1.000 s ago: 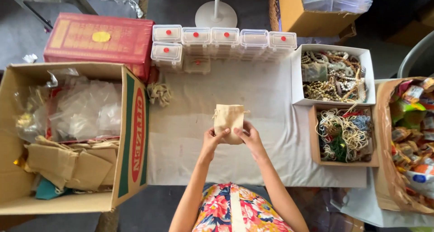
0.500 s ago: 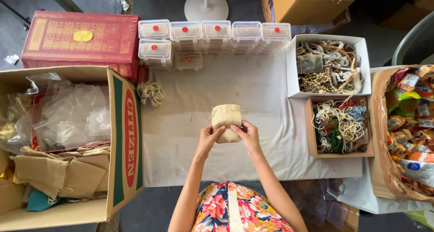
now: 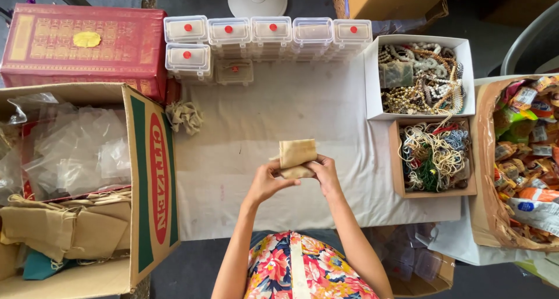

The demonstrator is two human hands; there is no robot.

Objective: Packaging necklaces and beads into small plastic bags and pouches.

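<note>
Worktop, far edge: row of clear plastic lidded boxes | right edge: white cardboard box of beads, behind brown cardboard tray of cords | left edge: large open cardboard carton

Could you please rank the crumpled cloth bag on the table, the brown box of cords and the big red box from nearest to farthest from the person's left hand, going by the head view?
1. Crumpled cloth bag: up and to the left of the left hand, on the table cloth.
2. Brown box of cords: off to the right, beyond the right hand.
3. Big red box: far corner, upper left.
</note>
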